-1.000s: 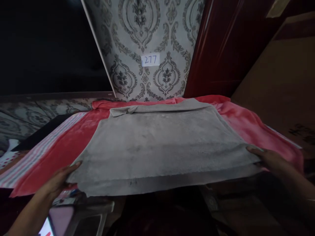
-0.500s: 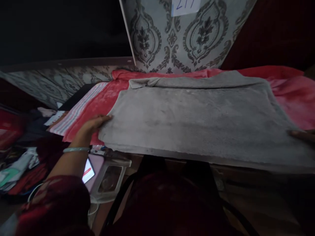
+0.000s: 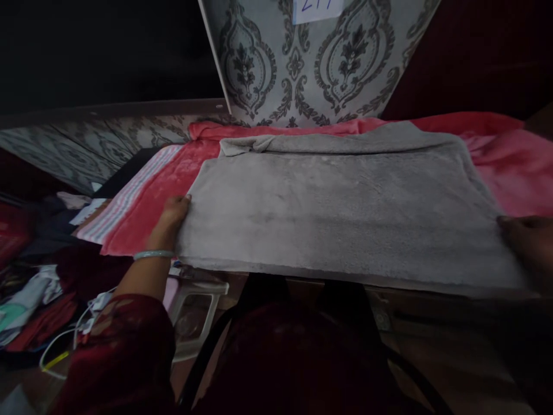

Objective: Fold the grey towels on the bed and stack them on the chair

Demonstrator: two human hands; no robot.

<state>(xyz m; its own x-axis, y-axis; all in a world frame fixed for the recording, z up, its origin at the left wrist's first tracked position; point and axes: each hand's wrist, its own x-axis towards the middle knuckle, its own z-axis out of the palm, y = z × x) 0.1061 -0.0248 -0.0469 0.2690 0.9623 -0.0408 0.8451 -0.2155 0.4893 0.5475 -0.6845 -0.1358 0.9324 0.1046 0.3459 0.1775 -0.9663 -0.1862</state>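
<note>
The right hand is blurred, cut off by the right edge; well beyond the left fingers, the paper label and black screen lose their tops.

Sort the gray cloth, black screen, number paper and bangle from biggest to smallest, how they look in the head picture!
1. Gray cloth
2. Black screen, cut off by the edge
3. Number paper, also cut off
4. Bangle

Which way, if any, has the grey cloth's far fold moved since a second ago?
No, not noticeably: the far fold lies the same against the lower right corner of the dark screen; only the camera view shifted.
</note>
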